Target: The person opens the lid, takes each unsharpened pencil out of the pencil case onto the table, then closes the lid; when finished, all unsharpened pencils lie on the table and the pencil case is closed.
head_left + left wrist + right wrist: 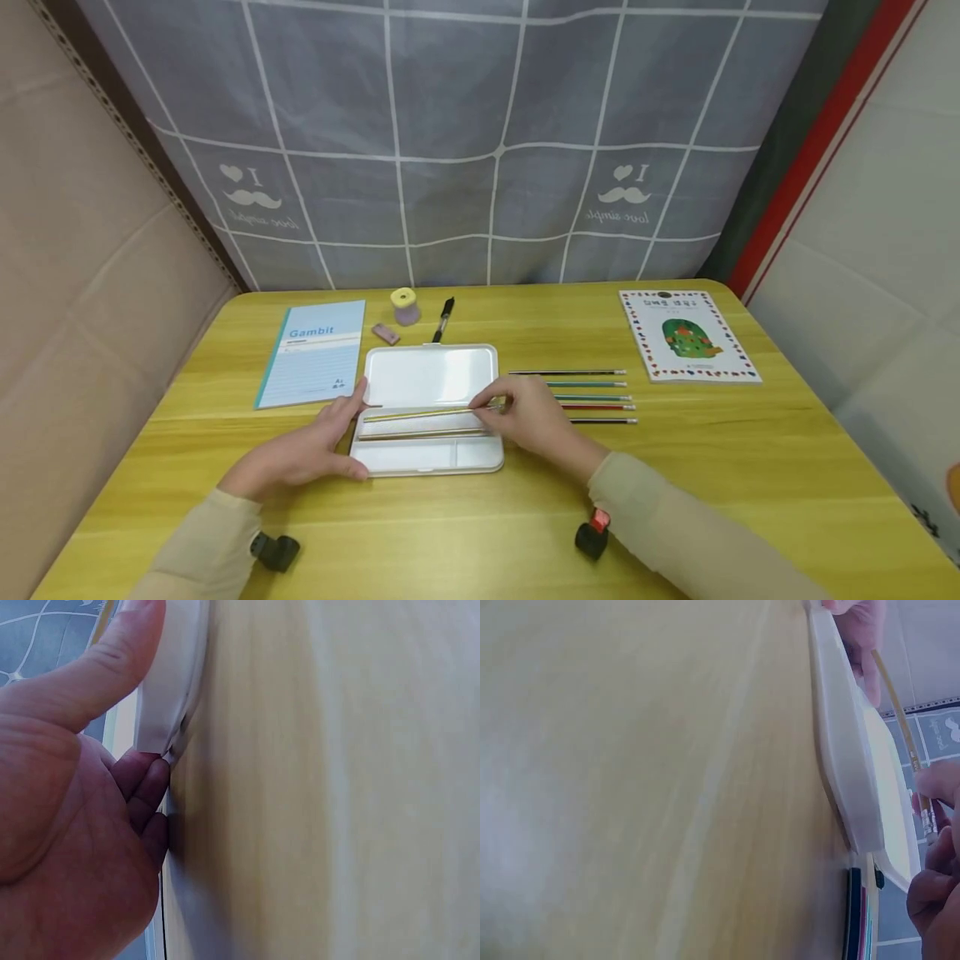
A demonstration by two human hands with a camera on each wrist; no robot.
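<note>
Pinching a yellow pencil near its ferrule end with the right hand, apparently to guide its length over the open white case, while bracing that case's left end with a spread left hand, likely against sliding.

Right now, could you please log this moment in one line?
left hand: touching open case | right hand: pinching yellow pencil | more pencils: on table

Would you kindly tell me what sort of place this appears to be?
Most likely a study nook: a notebook, pencils and an open case lie on a table backed by a checked cloth.
</note>
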